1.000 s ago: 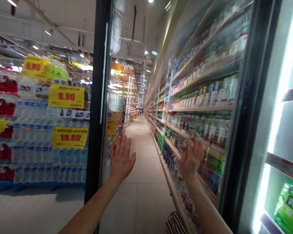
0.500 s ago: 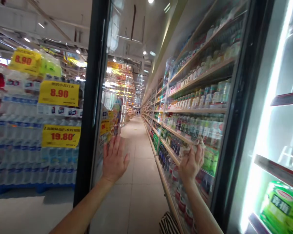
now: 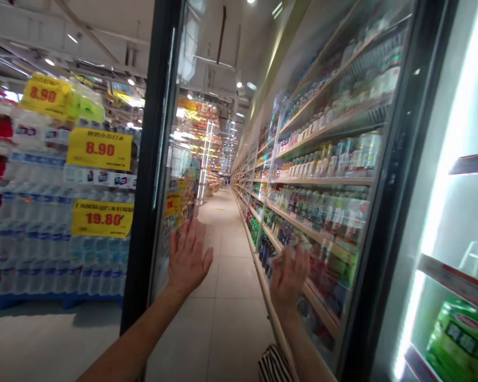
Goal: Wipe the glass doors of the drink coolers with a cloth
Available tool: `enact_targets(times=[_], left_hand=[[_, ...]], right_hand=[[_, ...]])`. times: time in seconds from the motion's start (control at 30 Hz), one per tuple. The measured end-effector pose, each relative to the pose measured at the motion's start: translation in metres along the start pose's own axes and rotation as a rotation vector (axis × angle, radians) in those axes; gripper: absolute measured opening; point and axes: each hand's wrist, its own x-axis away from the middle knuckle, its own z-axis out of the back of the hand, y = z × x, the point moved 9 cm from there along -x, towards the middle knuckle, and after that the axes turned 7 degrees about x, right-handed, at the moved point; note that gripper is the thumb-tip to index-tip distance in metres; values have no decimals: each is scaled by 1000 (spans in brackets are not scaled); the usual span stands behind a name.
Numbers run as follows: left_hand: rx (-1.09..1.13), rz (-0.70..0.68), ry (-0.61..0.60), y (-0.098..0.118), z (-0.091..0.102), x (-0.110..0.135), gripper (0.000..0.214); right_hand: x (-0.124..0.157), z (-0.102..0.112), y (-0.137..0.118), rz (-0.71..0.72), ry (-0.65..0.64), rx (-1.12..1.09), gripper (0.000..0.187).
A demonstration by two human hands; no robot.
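A clear glass door [image 3: 231, 127] with a black frame stands in front of me. My left hand [image 3: 188, 257] lies flat against the glass near its left side, fingers stretched and holding nothing. To the right, my right hand [image 3: 289, 278] presses a pale, crumpled cloth [image 3: 295, 249] to the pane. Motion blurs that hand, and its palm hides part of the cloth. Shelved bottles and cans [image 3: 314, 164] show in the glass area behind the right hand.
Stacked bottled-water packs [image 3: 43, 239] with yellow price signs [image 3: 99, 149] stand on the left. At the right is a lit cooler holding a green package [image 3: 460, 337]. A tiled aisle floor [image 3: 219, 276] runs ahead. Striped fabric [image 3: 274, 363] shows at the bottom.
My right hand has slid left and slightly down across the glass with the cloth. The left hand keeps nearly the same place on the pane. The view has shifted slightly.
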Motion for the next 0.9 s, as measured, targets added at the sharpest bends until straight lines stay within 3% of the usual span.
enact_targets(times=[0.07,0.13,0.2,0.33,0.4,0.53,0.6,0.77,0.83,0.9], left_hand=[[1,1,-8,-1,-1,0,72],[5,3,-16,-2,-1,0,72],[8,5,-17,-2,-1,0,72],[0,-5,-10,1,1,0,71],[-14,-8,-9,2,1,0,70],[-21,-5,-7,0,0,1,69],[-9,-5,-12,-1,-1,1,69],[13,5,-14,-1,-1,0,70],[11,9,-11,0,-1,0,70],[6,11,-13,-1,-1,1,70]], right_hand=[[13,-7,-43,177,-102,-61,49],[21,-10,-58,276,-159,-75,50],[18,-8,-36,227,-158,-37,49],[7,6,31,-87,-8,67,48],[11,7,25,-71,7,59,49],[26,-6,-23,197,-130,-19,47],[24,-6,-15,197,-140,-3,44],[5,10,53,-131,38,97,46],[5,9,47,-96,35,66,48],[9,2,26,55,-55,10,48]])
